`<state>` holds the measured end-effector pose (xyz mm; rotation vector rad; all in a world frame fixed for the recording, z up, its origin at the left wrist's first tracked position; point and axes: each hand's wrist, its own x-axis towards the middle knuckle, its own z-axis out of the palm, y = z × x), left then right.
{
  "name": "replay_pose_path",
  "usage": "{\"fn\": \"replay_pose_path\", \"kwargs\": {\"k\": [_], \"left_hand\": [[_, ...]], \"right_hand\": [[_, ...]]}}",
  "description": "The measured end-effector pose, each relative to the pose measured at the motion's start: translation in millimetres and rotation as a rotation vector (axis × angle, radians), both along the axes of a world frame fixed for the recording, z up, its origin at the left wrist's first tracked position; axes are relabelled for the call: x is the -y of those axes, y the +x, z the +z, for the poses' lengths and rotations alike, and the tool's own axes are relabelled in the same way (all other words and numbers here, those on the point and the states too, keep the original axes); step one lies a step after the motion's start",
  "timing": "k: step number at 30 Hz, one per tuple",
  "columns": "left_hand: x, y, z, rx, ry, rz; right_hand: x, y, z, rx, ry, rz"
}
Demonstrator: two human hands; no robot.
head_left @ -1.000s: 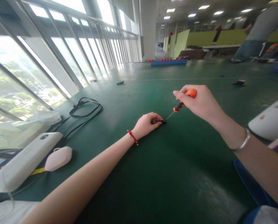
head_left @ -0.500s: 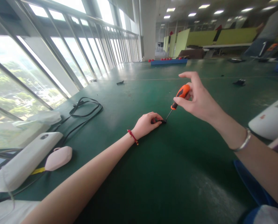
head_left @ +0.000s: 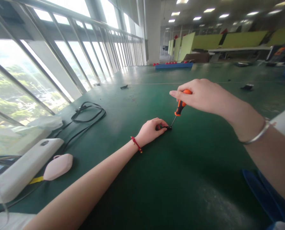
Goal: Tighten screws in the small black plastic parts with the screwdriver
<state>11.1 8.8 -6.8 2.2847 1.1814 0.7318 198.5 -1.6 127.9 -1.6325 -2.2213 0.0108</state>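
Note:
Low over the green table (head_left: 142, 179), my left hand (head_left: 151, 131) pinches a small black part (head_left: 168, 128) whose kind I cannot make out, as the fingers cover much of it. An orange and black screwdriver (head_left: 180, 107) leans above it, its thin metal shaft reaching down to the part's right end. Up at the handle's top, my right hand (head_left: 197, 95) is closed round the orange end with thumb and fingers. The lower handle and shaft stay in sight below the hand.
On the left lie a looped black cable (head_left: 89, 111), a white power bank-like block (head_left: 27, 169) and a pale pink case (head_left: 58, 166). A blue bar with red knobs (head_left: 173, 65) stands far back. Small black pieces (head_left: 247, 87) lie at the right. A metal railing (head_left: 85, 48) runs along the left.
My right hand has turned over the screwdriver, its raised index finger now folded down by the handle's top. The screwdriver stands a little more upright. My left hand keeps its pinch.

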Motion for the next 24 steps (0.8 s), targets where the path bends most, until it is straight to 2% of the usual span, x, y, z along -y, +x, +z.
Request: {"fn": "replay_pose_path", "kwargs": {"k": [5, 11, 14, 24], "left_hand": [[-1, 0, -1.3, 0.007, -0.007, 0.011], [-1, 0, -0.4, 0.000, -0.020, 0.007], [0, 0, 0.8, -0.014, -0.018, 0.004], [1, 1, -0.2, -0.029, 0.006, 0.007]], "right_hand": [[1, -1, -4.2, -0.024, 0.036, 0.067], [10, -5, -9.9, 0.082, 0.125, -0.005], [10, -6, -10.2, 0.050, 0.167, -0.029], [8, 4, -4.9, 0.005, 0.083, 0.036]]}}
